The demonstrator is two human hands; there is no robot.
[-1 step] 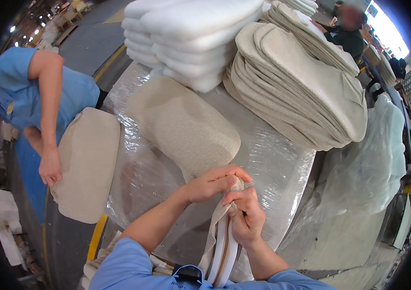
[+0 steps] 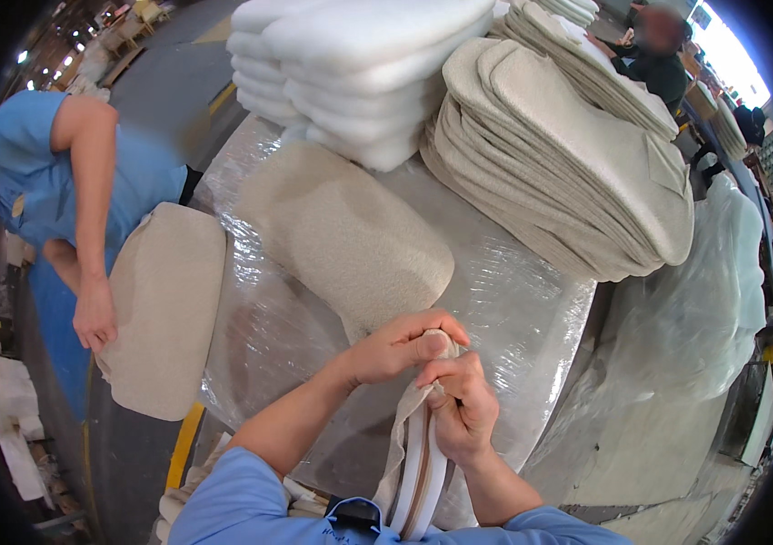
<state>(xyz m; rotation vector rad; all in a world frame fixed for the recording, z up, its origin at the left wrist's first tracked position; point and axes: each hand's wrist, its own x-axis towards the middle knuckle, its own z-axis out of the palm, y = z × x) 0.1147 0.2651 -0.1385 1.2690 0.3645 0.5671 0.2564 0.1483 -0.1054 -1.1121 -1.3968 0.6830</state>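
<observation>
Right in front of my body a long layered pad [image 2: 420, 481], white with a tan band down its middle, stands on edge. Beige fabric [image 2: 397, 454], seemingly a cushion cover, runs along its left side and bunches up at the far end. My left hand [image 2: 404, 347] is closed over the bunched end, thumb and fingers pressing on the cloth. Just beside it, my right hand [image 2: 463, 400] grips the cover's edge with curled fingers. Past my hands lies a beige cushion [image 2: 350, 227] on the plastic-covered table [image 2: 513, 331]. My fingers hide part of the bunched fabric.
Stacks of white padding [image 2: 359, 73] and beige fabric covers [image 2: 559, 163] stand on the table's far side. On the left, a co-worker in blue [image 2: 86, 173] handles another beige cushion [image 2: 168, 313]. Clear plastic sheeting [image 2: 686, 282] hangs at the right. A second person [image 2: 654, 59] is farther back.
</observation>
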